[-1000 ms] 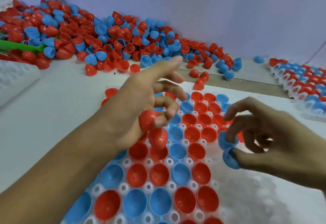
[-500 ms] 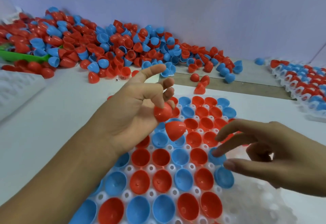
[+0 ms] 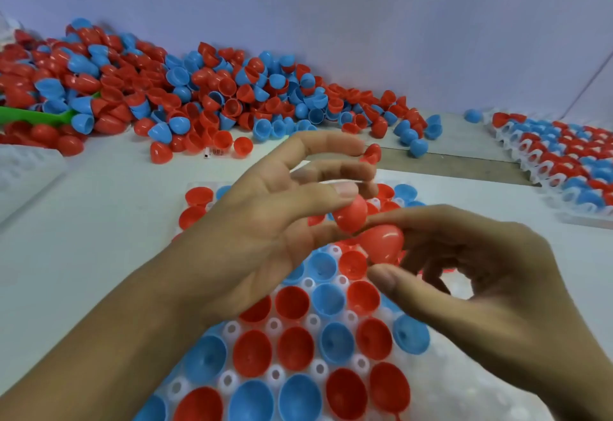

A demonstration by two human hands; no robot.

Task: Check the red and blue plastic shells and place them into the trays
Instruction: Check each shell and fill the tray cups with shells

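2 red shells (image 3: 365, 225) pinched between both hands (image 3: 381, 238) above tray (image 3: 464, 394).

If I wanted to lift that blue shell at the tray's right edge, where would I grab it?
Probably by the rim, from above. The blue shell sits open side up in the tray, its rounded bottom sunk in a pocket, so only the thin rim is exposed. Pinch one finger inside and one outside on its right side, where no shell sits beside it.
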